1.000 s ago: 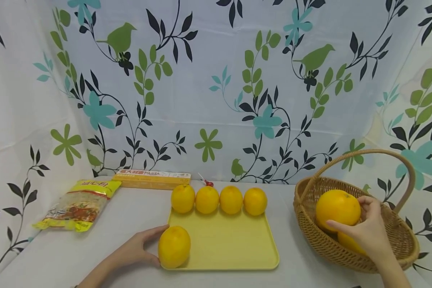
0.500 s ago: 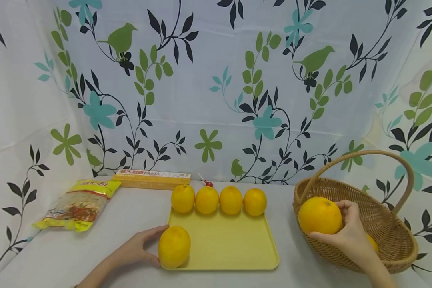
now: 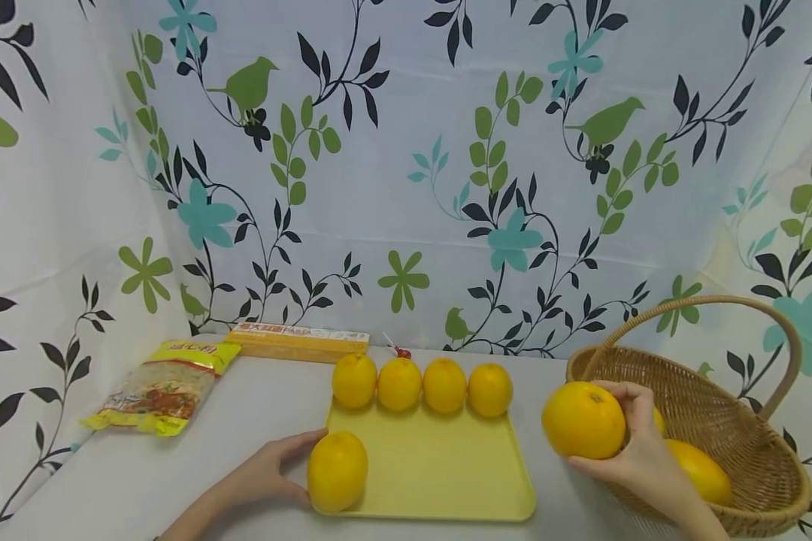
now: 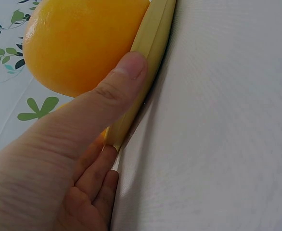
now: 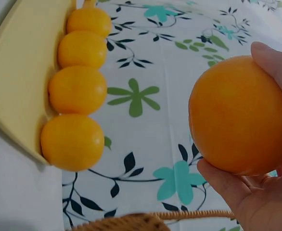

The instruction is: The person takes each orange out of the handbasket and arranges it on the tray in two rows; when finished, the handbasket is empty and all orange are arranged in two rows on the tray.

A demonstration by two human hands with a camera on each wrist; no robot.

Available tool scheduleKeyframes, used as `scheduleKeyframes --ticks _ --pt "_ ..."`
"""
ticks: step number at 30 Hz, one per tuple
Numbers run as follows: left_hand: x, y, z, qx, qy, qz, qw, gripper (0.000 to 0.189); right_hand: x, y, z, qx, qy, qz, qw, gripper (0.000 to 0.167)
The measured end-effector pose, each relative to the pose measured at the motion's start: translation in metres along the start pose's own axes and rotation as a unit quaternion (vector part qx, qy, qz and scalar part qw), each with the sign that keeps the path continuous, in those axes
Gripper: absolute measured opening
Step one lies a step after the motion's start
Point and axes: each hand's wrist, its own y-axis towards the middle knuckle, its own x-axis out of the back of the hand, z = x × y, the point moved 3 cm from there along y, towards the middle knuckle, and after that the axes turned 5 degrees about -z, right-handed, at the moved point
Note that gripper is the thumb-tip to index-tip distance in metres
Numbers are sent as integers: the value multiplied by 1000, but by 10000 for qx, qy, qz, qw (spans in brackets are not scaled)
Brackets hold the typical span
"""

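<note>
My right hand (image 3: 639, 454) holds an orange (image 3: 580, 422) up at the basket's left rim, thumb and fingers on opposite sides of the fruit, as the right wrist view also shows. Beside the front left of a yellow tray (image 3: 446, 469) lies my left hand (image 3: 267, 469); its extended thumb and fingertips touch the tray's edge in the left wrist view. Right by those fingers another orange (image 3: 337, 472) sits in the tray's front left corner. Along the tray's back edge stands a row of several oranges (image 5: 73, 142). Behind my right hand, the wicker basket (image 3: 761, 439) contains more oranges (image 3: 702, 473), partly hidden.
A yellow pasta box (image 3: 298, 344) lies at the back left, with a yellow-ended food bag (image 3: 169, 387) in front of it. Behind the row is a small red object (image 3: 401, 351). A patterned cloth (image 3: 406, 188) hangs at the back; the basket's handle (image 3: 717, 299) arches high.
My right hand has brought the orange leftward from inside the basket to its left rim. Oranges left in the basket have come into fuller view. My left hand stays at the tray; the head view has shifted slightly.
</note>
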Motion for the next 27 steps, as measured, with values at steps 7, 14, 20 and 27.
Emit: scheduleKeyframes --ticks 7,14,20,27 --pt "1 2 -3 -93 0 34 10000 81 -27 13 7 -279 194 254 9991 90" --pt "1 0 -2 -94 39 30 9999 80 -61 28 13 326 1011 427 9934 88" --pt "1 -2 -2 44 -92 40 9999 80 -84 34 21 -140 1442 750 9866 86" --pt "2 0 -1 -79 -39 14 10000 80 -120 26 22 -74 1904 1121 9753 82"
